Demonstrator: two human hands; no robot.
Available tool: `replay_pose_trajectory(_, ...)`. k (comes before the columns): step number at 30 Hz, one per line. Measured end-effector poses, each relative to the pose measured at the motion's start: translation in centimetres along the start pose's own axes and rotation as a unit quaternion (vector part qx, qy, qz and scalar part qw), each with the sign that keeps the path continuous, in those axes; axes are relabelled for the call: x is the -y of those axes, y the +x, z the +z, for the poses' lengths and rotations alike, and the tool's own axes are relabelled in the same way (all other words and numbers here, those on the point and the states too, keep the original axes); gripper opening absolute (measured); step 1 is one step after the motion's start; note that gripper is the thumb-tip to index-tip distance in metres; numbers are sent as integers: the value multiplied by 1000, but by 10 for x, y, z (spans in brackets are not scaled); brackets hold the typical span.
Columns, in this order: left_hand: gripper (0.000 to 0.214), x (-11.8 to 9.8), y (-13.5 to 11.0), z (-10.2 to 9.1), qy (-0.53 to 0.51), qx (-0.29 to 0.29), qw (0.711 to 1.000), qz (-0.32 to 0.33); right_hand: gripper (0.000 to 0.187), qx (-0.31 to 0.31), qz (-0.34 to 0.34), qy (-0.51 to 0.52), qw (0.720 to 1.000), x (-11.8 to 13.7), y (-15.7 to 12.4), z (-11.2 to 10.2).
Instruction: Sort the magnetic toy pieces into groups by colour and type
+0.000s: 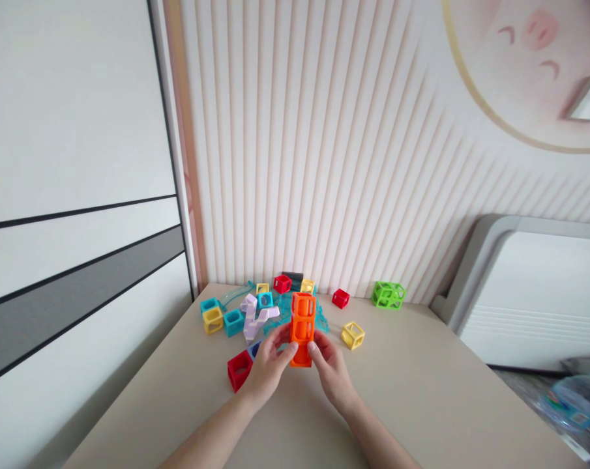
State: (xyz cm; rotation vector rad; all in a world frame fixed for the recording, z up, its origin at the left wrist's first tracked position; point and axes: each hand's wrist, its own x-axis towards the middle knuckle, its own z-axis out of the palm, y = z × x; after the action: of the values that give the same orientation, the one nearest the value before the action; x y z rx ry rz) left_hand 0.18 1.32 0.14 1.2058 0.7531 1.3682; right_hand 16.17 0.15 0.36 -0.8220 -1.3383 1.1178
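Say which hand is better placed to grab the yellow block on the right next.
Probably the right hand: it grips the orange stack on the side nearer the yellow block; the left hand holds the opposite side.

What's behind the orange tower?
Behind the orange tower you can see a see-through teal thing, and farther back a yellow block and a black thing near the wall. The tower covers part of the teal thing, so anything hidden there can't be seen.

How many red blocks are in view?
3 red blocks: one left of the left hand, one at the back beside a dark object, one farther right near the wall; others may be hidden.
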Motion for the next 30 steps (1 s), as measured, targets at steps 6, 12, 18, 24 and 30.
replay_pose_trajectory(6,48,-6,-2,0,-3,29,1000,8,44,31,-10,-99,995,5,-4,-7)
replay_pose_trajectory(12,47,-5,-7,0,53,55,997,6,52,-27,-75,-57,995,3,-4,-12)
replay_pose_trajectory(18,48,-3,-11,2,92,111,989,11,41,-89,-56,-22,994,3,0,-14)
replay_pose_trajectory(24,44,-3,-11,3,90,87,992,28,59,-24,-58,-61,996,-3,-7,-13)
replay_pose_trajectory(30,42,-6,-14,3,36,93,994,54,58,-33,-82,-116,989,-5,-9,-15)
